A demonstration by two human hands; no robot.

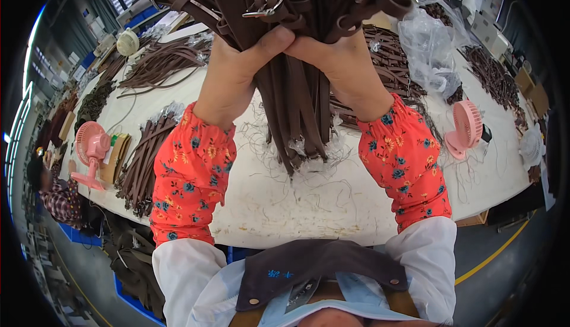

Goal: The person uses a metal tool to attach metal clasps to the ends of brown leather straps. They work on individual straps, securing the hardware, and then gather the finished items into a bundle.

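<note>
A thick bundle of dark brown belts (pixel 297 107) with silver buckles hangs upright between my two hands, over the white table. My left hand (pixel 237 63) wraps the bundle from the left, its thumb laid across the front just under the buckles. From the right, my right hand (pixel 338 66) grips the same bundle, and the two thumbs meet in the middle. The strap ends fan out downward, some with clear plastic on them, over loose threads (pixel 332 178) on the tabletop. The far-side fingers are hidden behind the belts. Red floral sleeve covers are on both my forearms.
The white table (pixel 285 220) carries brown belt piles (pixel 163 63) at far left, a stack (pixel 145 167) at near left and more belts (pixel 386 60) at right. Pink fans (pixel 92 152) (pixel 466 128) stand either side. Clear plastic bags (pixel 427 48) lie at right. People (pixel 59 193) sit or stand around.
</note>
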